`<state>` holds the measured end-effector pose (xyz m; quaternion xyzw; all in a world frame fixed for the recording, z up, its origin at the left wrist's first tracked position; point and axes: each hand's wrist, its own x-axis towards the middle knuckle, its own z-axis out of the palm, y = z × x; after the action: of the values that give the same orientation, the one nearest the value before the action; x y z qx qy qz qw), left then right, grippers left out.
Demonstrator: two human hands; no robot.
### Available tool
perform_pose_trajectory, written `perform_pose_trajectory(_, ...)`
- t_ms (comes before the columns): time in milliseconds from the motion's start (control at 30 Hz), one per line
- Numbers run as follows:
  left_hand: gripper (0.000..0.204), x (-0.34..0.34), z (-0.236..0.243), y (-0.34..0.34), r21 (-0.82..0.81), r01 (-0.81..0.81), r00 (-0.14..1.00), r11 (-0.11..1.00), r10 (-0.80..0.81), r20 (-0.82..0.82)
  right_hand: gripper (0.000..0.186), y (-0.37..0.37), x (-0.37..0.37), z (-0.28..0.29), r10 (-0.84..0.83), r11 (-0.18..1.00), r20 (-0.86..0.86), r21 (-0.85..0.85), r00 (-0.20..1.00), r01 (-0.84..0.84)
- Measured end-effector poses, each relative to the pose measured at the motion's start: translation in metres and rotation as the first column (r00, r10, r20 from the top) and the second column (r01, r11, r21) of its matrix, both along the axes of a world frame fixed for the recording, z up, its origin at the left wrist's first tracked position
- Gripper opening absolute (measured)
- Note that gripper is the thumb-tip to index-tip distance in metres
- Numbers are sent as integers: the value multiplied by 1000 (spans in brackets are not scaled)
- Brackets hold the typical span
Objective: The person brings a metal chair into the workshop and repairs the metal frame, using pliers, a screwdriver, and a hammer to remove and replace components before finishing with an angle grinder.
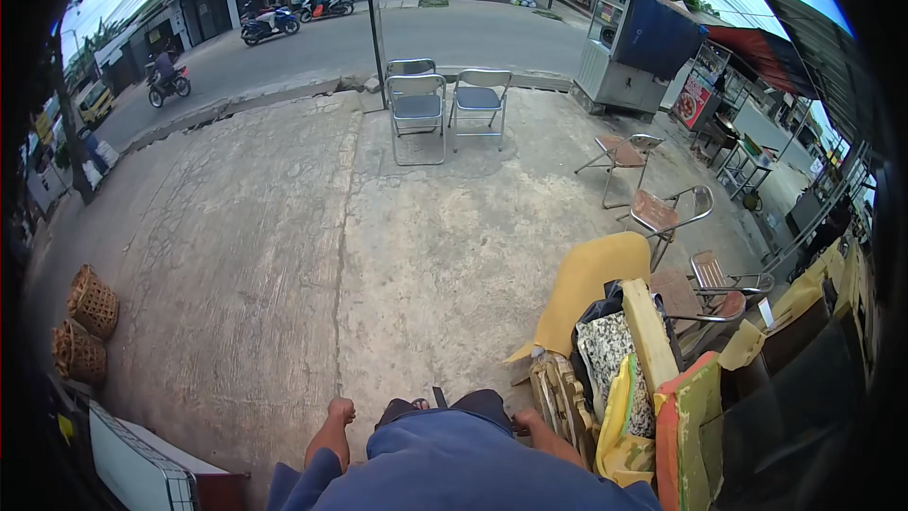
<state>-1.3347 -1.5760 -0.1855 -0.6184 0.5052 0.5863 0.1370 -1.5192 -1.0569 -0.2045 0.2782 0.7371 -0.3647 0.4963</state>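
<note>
My left hand (340,410) hangs beside my dark shorts at the lower middle, its fingers curled closed with nothing visible in them. My right hand (524,420) is by my other hip, also curled; whether it holds anything is too small to tell. Just right of it leans a pile of worn foam pieces (653,367): speckled, cream, yellow and red-edged green, with black sheeting among them. A large tan foam sheet (591,289) rises behind the pile.
Folding chairs (416,106) face me near the curb; more (667,211) line the right. A food cart (615,47) stands by the road (426,38), where a motorbike rider (165,80) passes. Two woven baskets (90,303) and a white-topped piece (132,445) sit left.
</note>
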Motion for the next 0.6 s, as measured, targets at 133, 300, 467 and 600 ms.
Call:
perform_pose_trajectory(133,30,-324,137,-78,-457,154,830,876,-365,-421,19,109,9,-65,-450,893,81,35,889,448)
perform_pose_trajectory(300,31,-524,192,-153,-587,-47,720,809,-380,-581,24,-7,-163,-42,-154,988,223,61,963,144)
perform_pose_trajectory(467,24,-614,62,-115,-251,57,887,966,-164,-432,30,-117,-436,-20,129,992,31,2,991,-129)
perform_pose_trajectory(600,32,-537,-1,-84,-544,740,128,395,-877,-464,34,-192,-704,64,334,938,-599,137,728,-318)
